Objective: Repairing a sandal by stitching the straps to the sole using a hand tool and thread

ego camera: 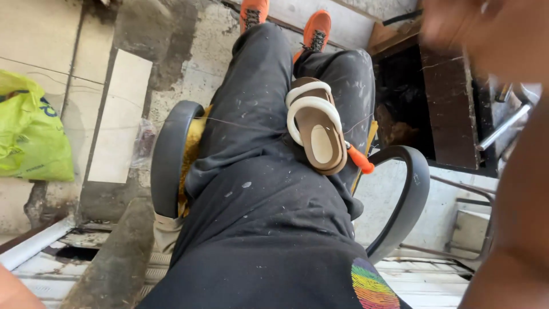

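Observation:
I sit in a chair and look down at my lap in dark, paint-flecked trousers. A brown sandal with white straps lies sole-up on my right thigh. An orange tool handle pokes out beside its heel. My right hand is raised at the top right, away from the sandal. It is blurred, so its fingers cannot be made out. My right forearm runs down the right edge. Only a sliver of skin shows at the bottom left corner. My orange shoes rest on the floor ahead.
Black chair armrests curve on both sides of my legs. A lime-green bag lies on the tiled floor at left. A dark wooden cabinet and metal bars stand at right. Worn concrete floor lies ahead.

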